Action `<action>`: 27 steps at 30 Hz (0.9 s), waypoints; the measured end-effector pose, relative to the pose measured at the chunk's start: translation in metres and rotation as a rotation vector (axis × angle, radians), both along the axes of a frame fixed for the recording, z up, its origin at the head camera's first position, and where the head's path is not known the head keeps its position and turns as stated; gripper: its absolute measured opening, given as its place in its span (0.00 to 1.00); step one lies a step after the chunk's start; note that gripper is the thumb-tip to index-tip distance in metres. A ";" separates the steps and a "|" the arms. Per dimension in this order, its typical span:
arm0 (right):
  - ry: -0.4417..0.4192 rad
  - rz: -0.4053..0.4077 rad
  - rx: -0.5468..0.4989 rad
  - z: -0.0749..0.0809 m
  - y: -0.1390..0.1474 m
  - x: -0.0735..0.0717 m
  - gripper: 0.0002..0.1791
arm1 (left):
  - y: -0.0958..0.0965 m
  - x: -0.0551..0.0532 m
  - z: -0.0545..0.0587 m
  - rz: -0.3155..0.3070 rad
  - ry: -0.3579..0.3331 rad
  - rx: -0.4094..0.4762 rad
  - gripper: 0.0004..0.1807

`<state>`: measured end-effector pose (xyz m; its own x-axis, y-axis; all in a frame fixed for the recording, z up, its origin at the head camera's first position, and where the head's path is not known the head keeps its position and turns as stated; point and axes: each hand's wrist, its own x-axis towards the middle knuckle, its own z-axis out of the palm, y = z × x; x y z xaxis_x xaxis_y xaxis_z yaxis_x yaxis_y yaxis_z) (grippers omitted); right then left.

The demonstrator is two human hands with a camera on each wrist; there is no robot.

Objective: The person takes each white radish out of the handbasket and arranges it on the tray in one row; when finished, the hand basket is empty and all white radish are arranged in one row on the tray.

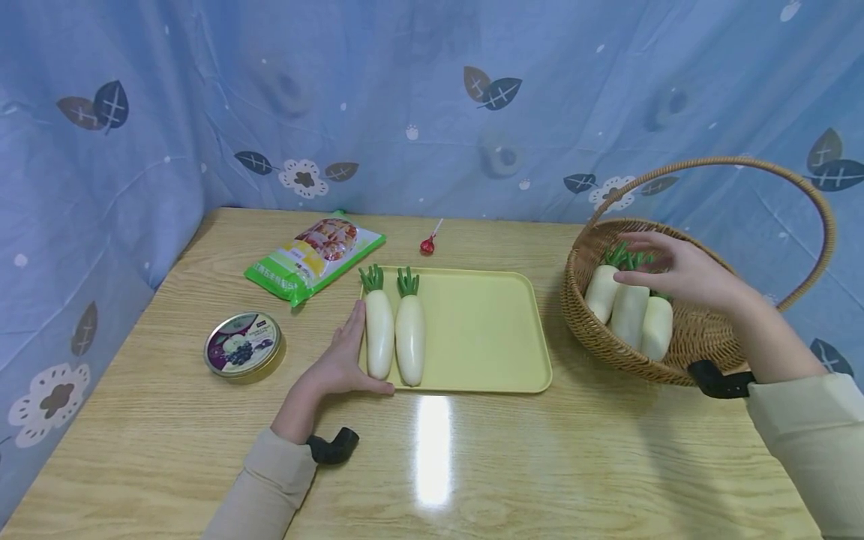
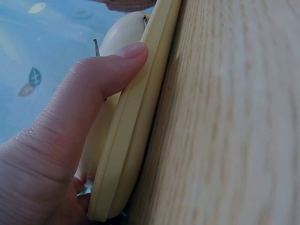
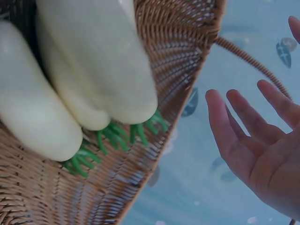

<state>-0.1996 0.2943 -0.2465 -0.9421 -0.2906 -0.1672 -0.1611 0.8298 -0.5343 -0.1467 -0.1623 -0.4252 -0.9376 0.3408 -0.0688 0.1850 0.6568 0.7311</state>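
Note:
My left hand (image 1: 346, 361) holds the near-left corner of a pale yellow tray (image 1: 486, 330); its thumb rests over the rim (image 2: 136, 89) in the left wrist view. Two white radishes with green tops lie side by side in the tray's left part: the outer radish (image 1: 379, 337) and the inner radish (image 1: 409, 341). Above a wicker basket (image 1: 607, 341) at the right, my right hand (image 1: 695, 274) hovers with spread fingers, apart from the radishes (image 3: 103, 61) inside. Several white radishes lean together there, green tops toward the far side.
A green and white food packet (image 1: 313, 255) lies behind the tray's left end, with a red lollipop (image 1: 428, 244) to its right. Left of my left hand stands a round tin (image 1: 243, 345). The basket's tall handle (image 1: 742, 161) arches up near the blue curtain (image 1: 418, 97).

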 end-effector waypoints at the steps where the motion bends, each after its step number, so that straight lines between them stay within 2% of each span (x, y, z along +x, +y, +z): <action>1: -0.006 -0.004 0.006 -0.001 0.002 -0.001 0.39 | 0.000 0.000 0.000 0.000 0.002 0.000 0.80; 11: -0.051 -0.022 0.017 -0.008 0.017 -0.010 0.41 | 0.000 0.000 0.000 0.002 -0.002 -0.002 0.80; 19: -0.127 -0.028 0.026 -0.010 0.023 -0.017 0.43 | 0.000 0.000 0.000 0.006 0.000 0.005 0.80; 27: -0.177 -0.017 0.075 -0.014 0.024 -0.023 0.45 | 0.000 0.000 0.000 0.002 0.007 0.008 0.80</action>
<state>-0.2225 0.3180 -0.2602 -0.9006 -0.2558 -0.3515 -0.0561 0.8702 -0.4895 -0.1465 -0.1619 -0.4257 -0.9388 0.3393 -0.0599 0.1886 0.6516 0.7347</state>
